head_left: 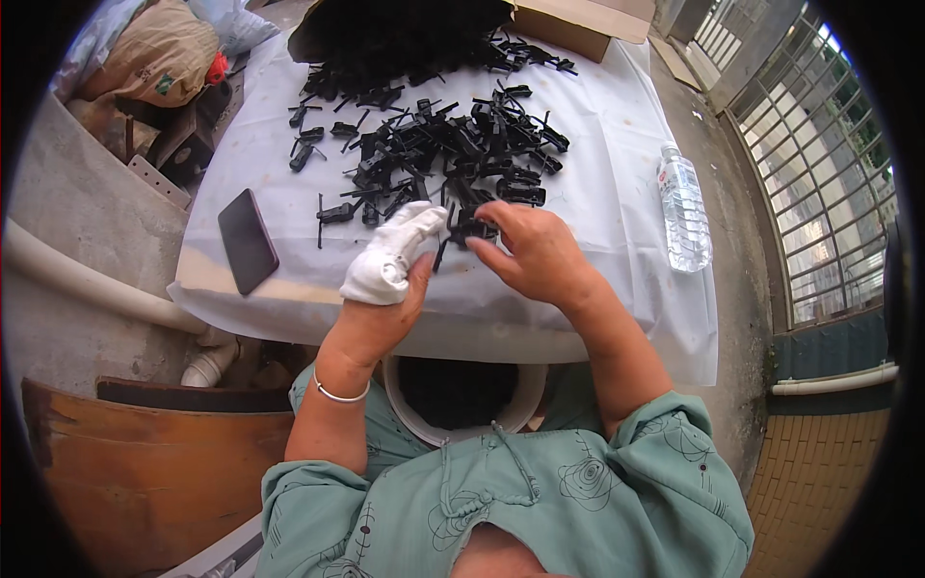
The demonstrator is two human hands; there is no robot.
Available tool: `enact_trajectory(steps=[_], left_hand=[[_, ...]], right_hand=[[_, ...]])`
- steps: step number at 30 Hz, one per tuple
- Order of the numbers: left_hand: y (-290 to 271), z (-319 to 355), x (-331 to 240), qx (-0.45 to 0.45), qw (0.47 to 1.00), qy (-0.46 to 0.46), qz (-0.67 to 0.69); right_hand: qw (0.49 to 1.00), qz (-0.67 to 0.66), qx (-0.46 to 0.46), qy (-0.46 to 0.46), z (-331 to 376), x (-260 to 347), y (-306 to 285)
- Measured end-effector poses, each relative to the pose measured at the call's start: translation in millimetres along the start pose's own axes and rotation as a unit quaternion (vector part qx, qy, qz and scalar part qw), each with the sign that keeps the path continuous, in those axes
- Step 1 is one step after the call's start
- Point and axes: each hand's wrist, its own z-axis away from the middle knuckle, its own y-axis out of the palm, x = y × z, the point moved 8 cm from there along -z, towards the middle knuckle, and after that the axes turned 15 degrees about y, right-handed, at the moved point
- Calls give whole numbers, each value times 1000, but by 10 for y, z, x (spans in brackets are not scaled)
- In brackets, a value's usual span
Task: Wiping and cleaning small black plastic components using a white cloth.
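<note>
Your right grip point(532, 249) pinches a black part point(468, 229) at the near edge of the pile point(424, 144); what your left grip point(388, 262) holds, I cannot tell. It's probably light and stiff: take its body, not its thin prongs point(440, 255).

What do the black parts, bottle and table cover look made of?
Black parts: probably moulded plastic, matte to satin; uniform black, faint highlights.
Bottle: clear, glossy plastic, it seems; see-through wall, bright reflections.
Table cover: likely thin plastic film, slight sheen; creased, somewhat translucent. Coated fabric is possible.
</note>
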Motion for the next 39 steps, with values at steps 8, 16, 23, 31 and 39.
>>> enact_trajectory(steps=[8,16,23,31,39], left_hand=[[517,120,161,121,948,-166,242],[602,126,97,-71,901,-207,373],[610,254,98,-44,882,-259,392],[463,181,-4,-23,982,-129,138],[356,159,-129,-40,994,-76,68]], right_hand=[[983,-163,84,21,153,-63,-12],[966,-183,-89,-159,430,334,-245],[970,-236,-44,43,242,-82,-129],[971,-225,72,26,278,-5,146],[904,-374,148,143,332,-127,454]])
